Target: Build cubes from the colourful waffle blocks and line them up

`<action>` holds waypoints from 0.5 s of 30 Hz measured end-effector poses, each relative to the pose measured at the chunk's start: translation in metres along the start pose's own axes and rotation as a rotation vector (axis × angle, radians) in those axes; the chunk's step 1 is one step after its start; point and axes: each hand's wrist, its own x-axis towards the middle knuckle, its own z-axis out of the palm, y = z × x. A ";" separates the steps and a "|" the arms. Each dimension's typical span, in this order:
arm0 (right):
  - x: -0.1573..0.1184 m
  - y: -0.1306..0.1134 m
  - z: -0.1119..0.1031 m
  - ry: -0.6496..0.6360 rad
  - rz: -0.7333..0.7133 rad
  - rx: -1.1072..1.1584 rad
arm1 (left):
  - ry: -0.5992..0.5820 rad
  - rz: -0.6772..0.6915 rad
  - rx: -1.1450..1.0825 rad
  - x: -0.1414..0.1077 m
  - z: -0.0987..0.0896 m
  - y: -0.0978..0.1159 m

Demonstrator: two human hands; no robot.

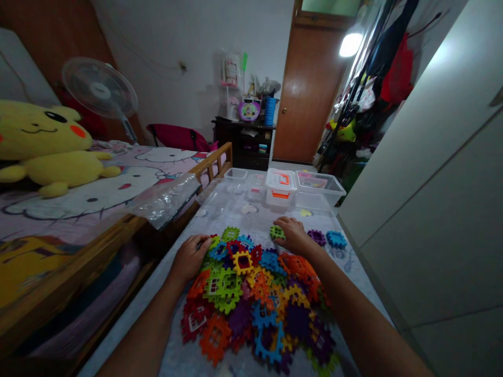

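Note:
A heap of colourful plastic interlocking building tiles (pixel 251 293) with toothed edges covers the near part of the bed-like surface. My left hand (pixel 192 255) rests at the heap's upper left edge, fingers reaching over its outermost tiles; I see no tile clearly gripped. Beyond the heap, my right hand (pixel 291 234) has its fingers closed on a small green tile (pixel 277 232). To its right a purple square tile (pixel 316 237) and a blue square tile (pixel 336 239) lie apart from the heap. Another green tile (pixel 230 233) lies at the heap's far edge.
Behind the tiles stand a clear lidded box (pixel 280 195) with orange latches and an open clear bin (pixel 320 191). Clear plastic packaging (pixel 218 201) lies left of them. A wooden bed rail (pixel 129 230) borders the left side, a white cabinet (pixel 436 220) the right.

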 end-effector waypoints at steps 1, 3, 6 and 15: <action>-0.005 0.002 -0.004 0.022 0.000 0.024 | -0.004 -0.002 -0.001 0.000 0.000 0.000; -0.019 0.009 -0.012 0.074 -0.010 0.101 | -0.008 -0.005 -0.004 0.000 0.000 0.000; -0.045 0.020 -0.021 0.109 -0.018 0.235 | -0.008 -0.005 -0.008 -0.001 0.000 -0.001; -0.097 0.029 -0.002 -0.040 -0.006 0.315 | -0.008 0.019 -0.008 -0.001 -0.001 0.001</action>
